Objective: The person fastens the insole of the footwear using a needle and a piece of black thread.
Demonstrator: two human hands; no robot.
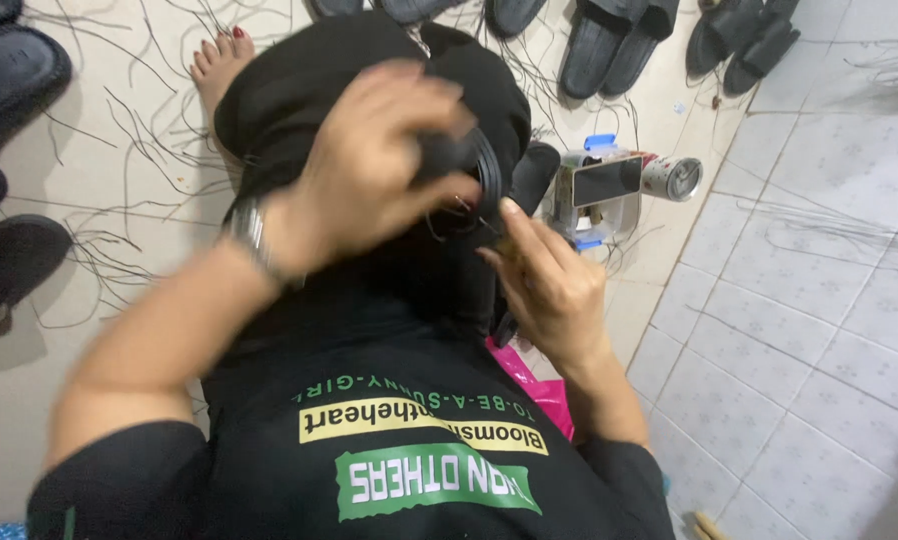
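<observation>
head camera looks steeply down, close over the lap.
</observation>
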